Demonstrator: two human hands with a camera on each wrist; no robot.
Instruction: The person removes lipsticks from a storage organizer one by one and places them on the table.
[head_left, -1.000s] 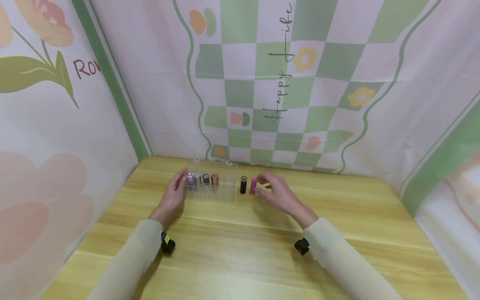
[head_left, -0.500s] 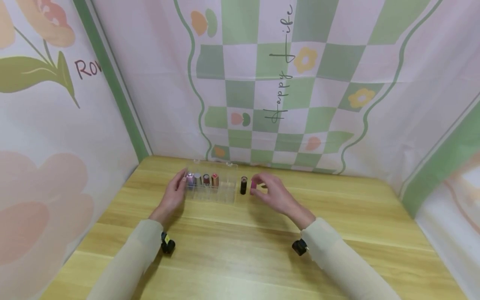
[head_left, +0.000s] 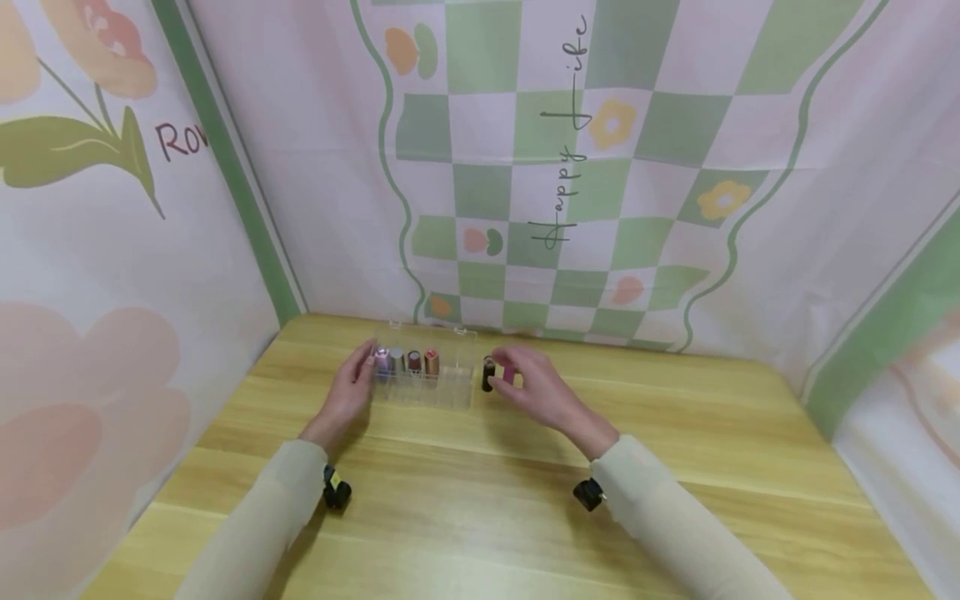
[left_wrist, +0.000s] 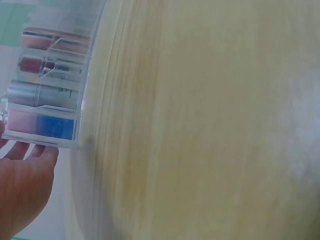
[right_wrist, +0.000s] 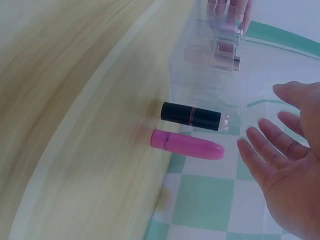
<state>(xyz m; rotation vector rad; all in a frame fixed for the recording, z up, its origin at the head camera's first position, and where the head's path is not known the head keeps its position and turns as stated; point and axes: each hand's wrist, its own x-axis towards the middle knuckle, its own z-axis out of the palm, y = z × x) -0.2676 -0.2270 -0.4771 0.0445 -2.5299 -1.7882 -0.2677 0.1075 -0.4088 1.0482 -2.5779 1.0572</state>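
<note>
A clear lipstick organizer (head_left: 455, 392) stands toward the back of the table, its raised lid behind. At its left end my left hand (head_left: 349, 390) rests with the fingers against the side wall. Inside, in a row from the left, are a pink-and-blue tube (left_wrist: 42, 124), a silver lipstick (left_wrist: 42, 93), a clear tube with a dark red end (left_wrist: 31, 65) and a rose-gold lipstick (left_wrist: 40, 40). To the right of the organizer stand a black lipstick (right_wrist: 192, 116) and a magenta lipstick (right_wrist: 187, 145), upright and apart. My right hand (right_wrist: 300, 165) hovers beside both, fingers spread, touching neither.
The organizer's right-hand compartments hold nothing visible. A wooden table (head_left: 465, 508) stretches toward me. Behind it hangs a checked, flowered curtain (head_left: 487, 192), close to the table's back edge.
My right hand has moved left, from beside the magenta lipstick to the black one, and now partly covers the magenta one in the head view. The left hand stays on the organizer.
</note>
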